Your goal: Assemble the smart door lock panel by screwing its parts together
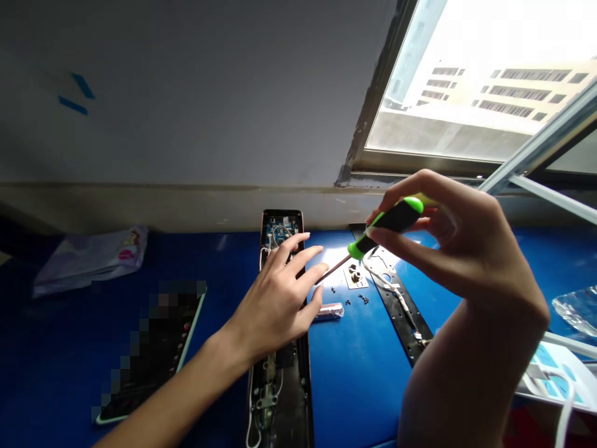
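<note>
My right hand [433, 230] grips a green and black screwdriver [398, 221] by its handle. The shaft slants down to the left, and its tip ends beside the thumb and index finger of my left hand [284, 286]. Whether a screw sits at the tip, I cannot tell. My left hand lies spread over a long black housing [284, 398], its other fingers stretched out. A blue circuit board [278, 229] and white wires show inside the far end of the housing. Part of the housing is hidden beneath my left hand.
Small dark screws [364, 299] and a small metal plate [356, 275] lie on the blue table [349, 373]. A long black panel [401, 311] with a white cable is to the right. At left are a tablet-like device [158, 348] and a plastic packet [93, 258].
</note>
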`<move>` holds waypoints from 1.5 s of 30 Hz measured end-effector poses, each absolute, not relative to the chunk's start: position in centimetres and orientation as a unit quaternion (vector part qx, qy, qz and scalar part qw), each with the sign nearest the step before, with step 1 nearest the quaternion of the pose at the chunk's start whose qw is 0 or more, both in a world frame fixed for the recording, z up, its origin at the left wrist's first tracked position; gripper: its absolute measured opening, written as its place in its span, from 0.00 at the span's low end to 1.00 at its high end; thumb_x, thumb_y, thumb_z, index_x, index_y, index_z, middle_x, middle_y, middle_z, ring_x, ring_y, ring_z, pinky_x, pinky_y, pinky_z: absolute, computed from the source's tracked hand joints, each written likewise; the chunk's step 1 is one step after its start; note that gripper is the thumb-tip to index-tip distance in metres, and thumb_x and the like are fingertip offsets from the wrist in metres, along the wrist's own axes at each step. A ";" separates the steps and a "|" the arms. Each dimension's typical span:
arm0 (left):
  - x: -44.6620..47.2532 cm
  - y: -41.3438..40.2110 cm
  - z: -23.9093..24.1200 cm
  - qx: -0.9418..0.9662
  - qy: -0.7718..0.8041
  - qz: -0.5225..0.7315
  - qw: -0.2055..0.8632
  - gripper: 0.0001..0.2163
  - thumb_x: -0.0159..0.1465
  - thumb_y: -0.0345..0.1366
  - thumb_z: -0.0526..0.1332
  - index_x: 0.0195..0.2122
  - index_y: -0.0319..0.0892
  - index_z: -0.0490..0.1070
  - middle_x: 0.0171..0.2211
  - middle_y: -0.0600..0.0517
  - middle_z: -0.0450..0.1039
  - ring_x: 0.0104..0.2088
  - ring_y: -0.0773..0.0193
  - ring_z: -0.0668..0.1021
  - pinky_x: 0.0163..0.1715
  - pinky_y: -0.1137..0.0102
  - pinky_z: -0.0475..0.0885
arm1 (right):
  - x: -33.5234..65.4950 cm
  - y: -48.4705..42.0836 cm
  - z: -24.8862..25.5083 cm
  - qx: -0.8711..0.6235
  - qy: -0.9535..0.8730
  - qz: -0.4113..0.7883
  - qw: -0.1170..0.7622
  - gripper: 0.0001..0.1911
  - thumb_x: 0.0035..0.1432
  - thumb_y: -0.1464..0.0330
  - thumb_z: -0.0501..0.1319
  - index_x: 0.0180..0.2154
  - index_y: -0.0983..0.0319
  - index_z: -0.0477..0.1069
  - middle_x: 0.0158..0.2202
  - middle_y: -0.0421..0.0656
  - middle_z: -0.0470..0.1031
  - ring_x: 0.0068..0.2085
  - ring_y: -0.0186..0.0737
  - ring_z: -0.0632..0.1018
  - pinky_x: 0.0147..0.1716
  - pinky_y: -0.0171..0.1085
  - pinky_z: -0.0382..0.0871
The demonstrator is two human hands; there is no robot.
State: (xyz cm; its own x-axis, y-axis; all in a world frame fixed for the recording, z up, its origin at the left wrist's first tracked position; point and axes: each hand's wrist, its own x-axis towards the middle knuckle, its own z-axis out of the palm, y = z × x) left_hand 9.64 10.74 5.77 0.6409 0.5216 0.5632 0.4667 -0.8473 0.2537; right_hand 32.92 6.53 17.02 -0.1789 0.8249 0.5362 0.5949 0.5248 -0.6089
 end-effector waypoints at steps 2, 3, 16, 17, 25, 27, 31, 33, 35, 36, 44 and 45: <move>9.8 10.7 5.9 0.914 0.267 0.300 0.044 0.13 0.70 0.30 0.62 0.53 0.38 0.80 0.59 0.38 0.79 0.70 0.36 0.67 0.64 0.39 0.73 | 33.4 6.9 16.9 -0.508 -0.741 0.114 0.424 0.11 0.56 0.66 0.73 0.40 0.57 0.77 0.36 0.39 0.81 0.37 0.41 0.84 0.36 0.38 0.84; 9.9 10.7 5.8 0.921 0.262 0.284 0.045 0.12 0.70 0.30 0.61 0.52 0.38 0.80 0.57 0.38 0.80 0.71 0.35 0.67 0.64 0.38 0.73 | 33.6 7.2 16.7 -0.530 -0.740 0.118 0.398 0.10 0.56 0.66 0.72 0.40 0.58 0.77 0.35 0.40 0.81 0.36 0.41 0.84 0.35 0.38 0.83; 11.9 10.3 4.6 0.945 0.242 0.197 0.100 0.06 0.68 0.31 0.65 0.43 0.40 0.82 0.49 0.38 0.83 0.73 0.34 0.64 0.70 0.37 0.65 | 33.5 10.9 14.6 -0.569 -0.775 0.156 0.225 0.07 0.54 0.71 0.70 0.34 0.60 0.74 0.29 0.39 0.79 0.28 0.34 0.76 0.25 0.32 0.67; 11.9 10.3 4.6 0.945 0.242 0.196 0.098 0.06 0.68 0.30 0.65 0.43 0.40 0.82 0.48 0.38 0.84 0.73 0.35 0.65 0.70 0.38 0.65 | 33.6 11.0 14.6 -0.569 -0.776 0.154 0.226 0.07 0.54 0.71 0.70 0.34 0.60 0.74 0.29 0.39 0.79 0.28 0.34 0.76 0.25 0.32 0.67; 11.7 10.4 4.7 0.945 0.242 0.208 0.077 0.08 0.70 0.30 0.63 0.44 0.38 0.82 0.48 0.39 0.84 0.71 0.34 0.68 0.67 0.41 0.70 | 33.8 10.8 14.9 -0.576 -0.753 0.206 0.244 0.07 0.55 0.71 0.69 0.34 0.59 0.72 0.30 0.40 0.80 0.28 0.39 0.80 0.25 0.34 0.71; 11.4 10.4 4.8 0.939 0.245 0.233 0.061 0.08 0.71 0.31 0.62 0.45 0.38 0.82 0.49 0.39 0.83 0.70 0.35 0.69 0.65 0.40 0.73 | 33.8 10.5 15.2 -0.568 -0.757 0.195 0.258 0.07 0.56 0.69 0.69 0.36 0.59 0.73 0.31 0.41 0.81 0.30 0.41 0.82 0.27 0.36 0.74; 9.8 10.5 5.0 0.912 0.256 0.317 0.051 0.09 0.72 0.33 0.63 0.50 0.39 0.81 0.50 0.41 0.82 0.65 0.39 0.73 0.60 0.45 0.77 | 33.6 9.5 15.8 -0.531 -0.761 0.155 0.340 0.11 0.58 0.68 0.68 0.43 0.58 0.73 0.36 0.43 0.81 0.35 0.44 0.84 0.33 0.40 0.80; 8.7 10.5 5.0 0.896 0.260 0.355 0.058 0.10 0.71 0.35 0.65 0.51 0.41 0.81 0.49 0.42 0.82 0.63 0.42 0.73 0.60 0.47 0.77 | 33.2 8.9 16.0 -0.505 -0.754 0.154 0.392 0.12 0.59 0.67 0.69 0.45 0.57 0.72 0.37 0.41 0.80 0.35 0.42 0.84 0.32 0.38 0.81; 7.6 10.5 4.8 0.886 0.260 0.379 0.067 0.11 0.69 0.35 0.67 0.52 0.43 0.81 0.49 0.44 0.82 0.63 0.43 0.73 0.61 0.46 0.75 | 32.8 8.5 16.3 -0.473 -0.743 0.165 0.444 0.14 0.59 0.67 0.70 0.45 0.55 0.71 0.38 0.39 0.78 0.34 0.39 0.83 0.30 0.37 0.81; 7.0 10.4 4.7 0.883 0.258 0.386 0.074 0.11 0.69 0.35 0.68 0.52 0.43 0.81 0.49 0.44 0.82 0.63 0.43 0.72 0.62 0.46 0.74 | 32.5 8.3 16.4 -0.454 -0.738 0.175 0.468 0.15 0.59 0.67 0.72 0.45 0.55 0.71 0.37 0.38 0.78 0.34 0.38 0.82 0.30 0.36 0.82; 3.3 9.4 2.2 0.841 0.291 0.449 0.083 0.12 0.68 0.31 0.68 0.52 0.45 0.80 0.48 0.46 0.80 0.61 0.46 0.71 0.60 0.50 0.71 | 30.2 8.1 16.5 -0.376 -0.704 0.210 0.564 0.19 0.52 0.69 0.78 0.42 0.51 0.74 0.36 0.38 0.80 0.37 0.47 0.84 0.33 0.47 0.87; 3.1 9.3 1.8 0.833 0.302 0.455 0.085 0.12 0.68 0.31 0.68 0.52 0.45 0.80 0.47 0.46 0.80 0.60 0.47 0.72 0.60 0.50 0.71 | 29.8 8.3 16.4 -0.373 -0.701 0.216 0.568 0.19 0.52 0.70 0.78 0.42 0.51 0.74 0.36 0.38 0.81 0.36 0.47 0.84 0.33 0.47 0.87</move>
State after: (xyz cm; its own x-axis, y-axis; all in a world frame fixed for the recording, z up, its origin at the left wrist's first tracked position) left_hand 3.05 9.33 1.82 0.4033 0.5816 0.7065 0.4264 -0.8026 0.4172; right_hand 29.85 8.28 16.42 -0.0767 0.7684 0.6353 0.2781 0.6284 -0.7265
